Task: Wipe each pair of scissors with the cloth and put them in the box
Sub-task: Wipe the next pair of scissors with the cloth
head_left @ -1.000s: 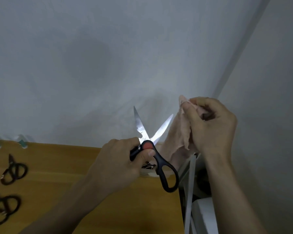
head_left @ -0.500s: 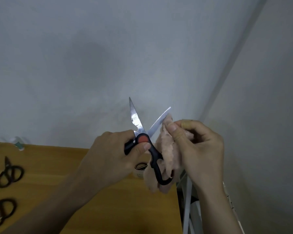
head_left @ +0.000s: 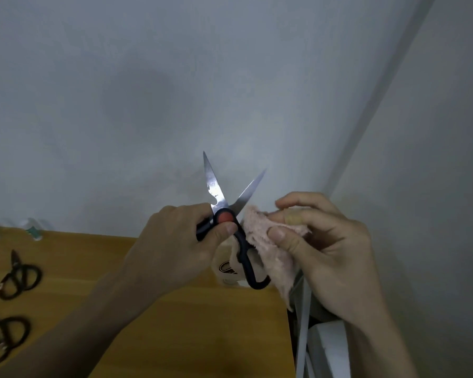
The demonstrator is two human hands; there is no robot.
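Scissors (head_left: 224, 214) held up mid-frame, blades spread toward 12 and 1 o'clock. My left hand (head_left: 175, 244) grips the black handle, thumb by the red pivot. My right hand (head_left: 325, 246) pinches pink cloth (head_left: 268, 249) at 3 o'clock, touching the handle. Two more black scissors (head_left: 18, 274) on wooden table (head_left: 202, 336) at 9 o'clock.

Dim, cool indoor light with soft focus

A broad soft shadow sits on the grey wall (head_left: 137, 105); a bright patch glows beside the scissors (head_left: 219, 197), whose blades glint. The wall corner bows from wide-angle distortion, and the surface (head_left: 189, 336) edges look blurred.
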